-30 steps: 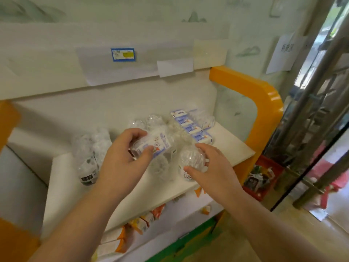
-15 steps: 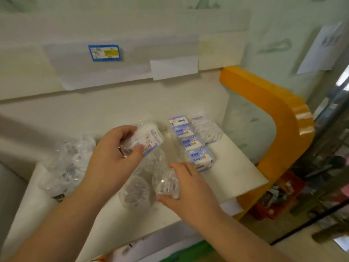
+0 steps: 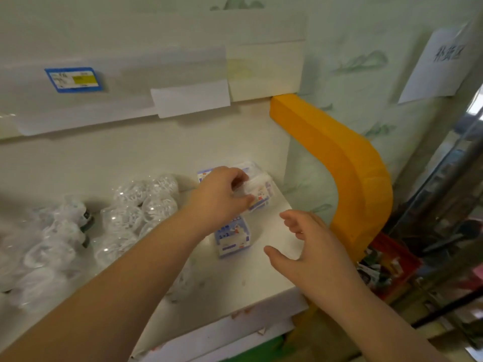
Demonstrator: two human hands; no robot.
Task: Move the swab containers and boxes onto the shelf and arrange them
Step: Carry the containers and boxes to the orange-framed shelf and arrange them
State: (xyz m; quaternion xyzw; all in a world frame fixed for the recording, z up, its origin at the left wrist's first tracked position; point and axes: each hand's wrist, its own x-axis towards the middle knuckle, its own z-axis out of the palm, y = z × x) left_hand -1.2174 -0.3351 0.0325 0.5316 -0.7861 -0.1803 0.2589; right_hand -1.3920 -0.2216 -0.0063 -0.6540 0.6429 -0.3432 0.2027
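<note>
White shelf [image 3: 264,259], orange bracket [image 3: 352,173] at right end. Left hand [image 3: 222,197] now carries swab box [image 3: 260,190] bracket-ward, joining box row; right hand [image 3: 311,254] released round container, empty, fingers spread.

free: shelf [image 3: 261,273] front-right | blocked: round containers [image 3: 146,205] left, orange frame [image 3: 347,165] right (boxes [image 3: 232,236] behind)

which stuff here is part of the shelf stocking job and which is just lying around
Part of the job:
swab box held by the left hand
front swab box
round swab containers
shelf
right hand, empty

Lying about:
blue price tag
red bin
paper sign
</note>
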